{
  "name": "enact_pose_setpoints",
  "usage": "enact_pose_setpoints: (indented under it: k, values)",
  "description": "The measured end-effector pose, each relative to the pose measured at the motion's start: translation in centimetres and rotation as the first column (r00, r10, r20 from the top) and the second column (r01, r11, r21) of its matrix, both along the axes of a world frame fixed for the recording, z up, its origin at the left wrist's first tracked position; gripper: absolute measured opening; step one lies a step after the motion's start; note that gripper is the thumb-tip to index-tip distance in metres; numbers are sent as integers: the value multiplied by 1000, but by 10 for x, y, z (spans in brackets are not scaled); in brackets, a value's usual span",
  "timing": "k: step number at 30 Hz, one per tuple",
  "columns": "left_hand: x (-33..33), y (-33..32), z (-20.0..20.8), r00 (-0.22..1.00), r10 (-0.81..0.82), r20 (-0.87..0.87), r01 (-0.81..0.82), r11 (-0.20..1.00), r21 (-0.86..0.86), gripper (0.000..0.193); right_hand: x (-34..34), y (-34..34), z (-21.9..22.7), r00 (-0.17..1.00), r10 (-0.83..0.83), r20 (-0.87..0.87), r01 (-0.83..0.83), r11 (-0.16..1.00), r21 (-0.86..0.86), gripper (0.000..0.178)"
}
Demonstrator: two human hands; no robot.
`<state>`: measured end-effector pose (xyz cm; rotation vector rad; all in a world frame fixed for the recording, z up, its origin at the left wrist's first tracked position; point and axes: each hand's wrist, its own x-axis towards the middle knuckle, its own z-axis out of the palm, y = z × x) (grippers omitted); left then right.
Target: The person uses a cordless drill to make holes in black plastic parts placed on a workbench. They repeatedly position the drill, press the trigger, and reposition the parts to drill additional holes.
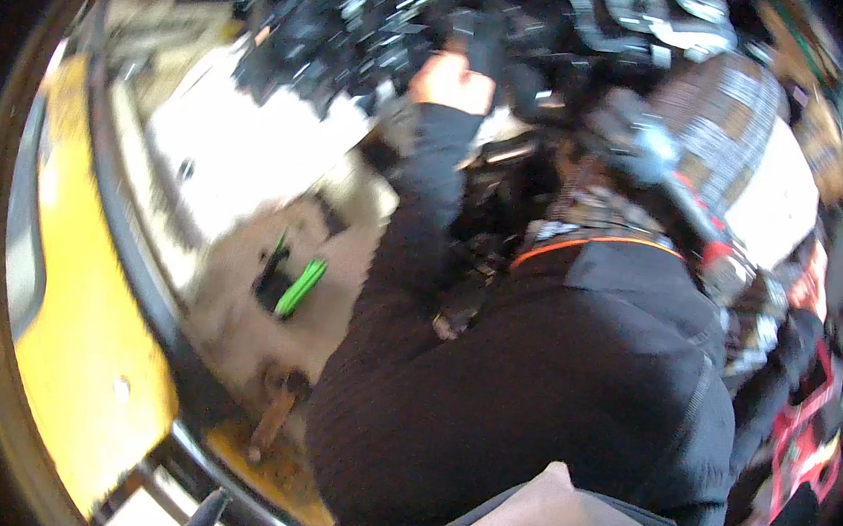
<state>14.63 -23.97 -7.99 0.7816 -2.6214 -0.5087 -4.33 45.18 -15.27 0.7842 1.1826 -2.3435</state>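
My left hand point(454, 82), at the end of a black sleeve, reaches forward to a pile of dark, shiny pieces point(335, 37). Its fingers look curled around something dark that blur hides. At the far right my right hand point(811, 282) is partly visible beside my body, its fingers smeared by motion. Between my arms, a long red-and-grey tool point(691, 206) lies against a plaid-covered leg point(720, 118); its exact kind is unclear.
A yellow panel point(96, 309) with a dark edge curves along the left. White sheeting point(253, 149) lies beside the pile. A bright green-handled object point(300, 289) and a rusty metal piece point(276, 417) rest on the brown floor. Red framework point(805, 436) stands at right.
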Motion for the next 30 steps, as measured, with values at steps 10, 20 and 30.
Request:
enact_pose_setpoints:
  k: [10, 20, 30]
  values:
    - [-220, 243, 120, 65, -981, -183, 929, 126, -347, 68, 85, 13, 12, 878, -419, -232, 377, 903, -205, 40]
    - [-214, 397, -39, -237, -636, 735, 972, -152, 182, 77, 268, 127, -102, 840, -57, 540, -542, -155, 826, 42]
    - [-215, 350, -29, -175, -724, 667, 959, 30, 283, 55, 176, 97, -141, 721, -633, 281, -85, 322, 943, 65]
